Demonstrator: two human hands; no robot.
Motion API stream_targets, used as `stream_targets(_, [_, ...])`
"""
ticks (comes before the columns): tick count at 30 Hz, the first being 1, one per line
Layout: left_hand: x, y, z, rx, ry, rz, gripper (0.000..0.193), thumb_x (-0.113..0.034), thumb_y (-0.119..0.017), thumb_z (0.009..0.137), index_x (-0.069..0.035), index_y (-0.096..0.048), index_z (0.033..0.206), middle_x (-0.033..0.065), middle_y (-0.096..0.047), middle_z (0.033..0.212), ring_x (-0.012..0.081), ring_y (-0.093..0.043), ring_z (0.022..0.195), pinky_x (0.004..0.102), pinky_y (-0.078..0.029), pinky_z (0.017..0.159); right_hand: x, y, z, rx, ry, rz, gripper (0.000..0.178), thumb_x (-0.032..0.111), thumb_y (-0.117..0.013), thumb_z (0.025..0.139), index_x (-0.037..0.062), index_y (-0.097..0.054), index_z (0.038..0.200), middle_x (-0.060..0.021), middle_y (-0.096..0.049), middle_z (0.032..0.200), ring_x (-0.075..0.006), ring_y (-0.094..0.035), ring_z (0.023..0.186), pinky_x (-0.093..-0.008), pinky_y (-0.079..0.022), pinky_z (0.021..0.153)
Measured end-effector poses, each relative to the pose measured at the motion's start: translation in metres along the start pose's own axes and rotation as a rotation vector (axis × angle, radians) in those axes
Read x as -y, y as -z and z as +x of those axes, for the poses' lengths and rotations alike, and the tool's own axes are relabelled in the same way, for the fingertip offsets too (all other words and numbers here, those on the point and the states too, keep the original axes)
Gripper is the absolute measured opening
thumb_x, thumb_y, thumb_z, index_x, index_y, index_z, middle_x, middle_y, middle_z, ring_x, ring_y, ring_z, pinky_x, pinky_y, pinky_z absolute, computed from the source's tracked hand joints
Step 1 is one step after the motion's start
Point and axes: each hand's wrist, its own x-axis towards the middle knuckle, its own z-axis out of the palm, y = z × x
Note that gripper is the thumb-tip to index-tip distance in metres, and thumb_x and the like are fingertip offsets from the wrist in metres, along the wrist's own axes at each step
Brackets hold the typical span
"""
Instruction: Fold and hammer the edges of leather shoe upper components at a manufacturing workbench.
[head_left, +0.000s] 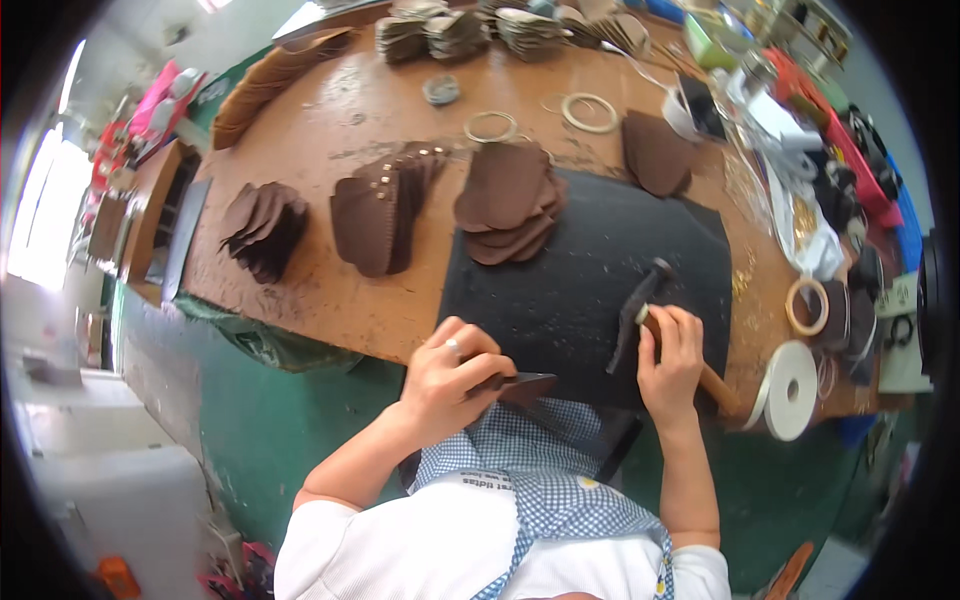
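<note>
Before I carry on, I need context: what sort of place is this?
Probably a leatherwork workshop: stacks of brown cut pieces on the workbench, and a hammer in the right hand.

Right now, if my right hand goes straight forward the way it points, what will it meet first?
Probably the dark brown stack by the far edge of the black mat, if your right hand carries its hammer along; the hand's height is unclear.

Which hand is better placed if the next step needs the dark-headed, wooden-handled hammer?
Probably the right hand: it grips the hammer by its wooden handle, while the left hand, farther away, holds a flat dark brown leather-looking piece.
</note>
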Motion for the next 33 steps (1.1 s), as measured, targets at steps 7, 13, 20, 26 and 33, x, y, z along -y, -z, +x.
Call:
stream_targets(7, [0.011,0.008,-0.011,-0.014,-0.165,0.126,0.043,-0.001,-0.076,0.048,-0.012,-0.074,0.089,0.0024,-0.064,0.088,0.0216,-0.055,0.074,0.033,-0.045,0.063,0.001,-0.007,0.007,0.004,0.015,-0.015,0.028,0.001,-0.069,0.086,0.0011,-0.063,0.113,-0.0149,-0.06,0.108,-0.0348,-0.059,0.098,-0.0437,-0.05,0.085])
stream_targets(13, [0.03,0.023,0.004,-0.189,0.203,0.017,0.024,0.006,-0.077,0.07,-0.006,-0.07,0.09,0.0043,-0.071,0.089,0.0151,-0.059,0.071,0.0287,-0.045,0.066,0.003,0.0,0.0,0.003,-0.001,-0.049,0.03,0.002,-0.069,0.086,0.002,-0.063,0.115,-0.0143,-0.061,0.109,-0.0347,-0.059,0.101,-0.0454,-0.048,0.088])
stream_targets(20, [0.175,0.123,0.052,-0.376,0.595,0.238,0.029,-0.024,-0.08,0.083,-0.006,-0.077,0.106,0.011,-0.073,0.098,0.0219,-0.067,0.089,0.0327,-0.052,0.079,0.006,-0.002,0.004,0.017,0.056,-0.09,0.03,0.005,-0.068,0.085,0.0029,-0.061,0.114,-0.0128,-0.059,0.107,-0.0318,-0.058,0.101,-0.0434,-0.047,0.085])
stream_targets(26, [0.148,0.039,0.11,-0.205,0.348,0.489,0.039,-0.032,-0.082,0.08,-0.008,-0.076,0.111,0.0106,-0.069,0.114,0.0311,-0.061,0.108,0.04,-0.049,0.097,0.0,0.0,0.001,0.026,0.015,-0.102,0.032,0.003,-0.069,0.082,0.0027,-0.062,0.113,-0.0133,-0.06,0.107,-0.0338,-0.058,0.099,-0.0447,-0.047,0.085])
stream_targets(33, [0.143,-0.016,0.187,0.164,0.325,0.573,0.056,-0.046,-0.081,0.076,-0.005,-0.075,0.115,0.0151,-0.067,0.118,0.0363,-0.055,0.114,0.043,-0.047,0.099,0.004,-0.004,0.002,-0.035,-0.031,-0.04,0.024,0.008,-0.072,0.083,0.0055,-0.064,0.106,-0.0109,-0.062,0.106,-0.0312,-0.06,0.096,-0.0428,-0.047,0.081])
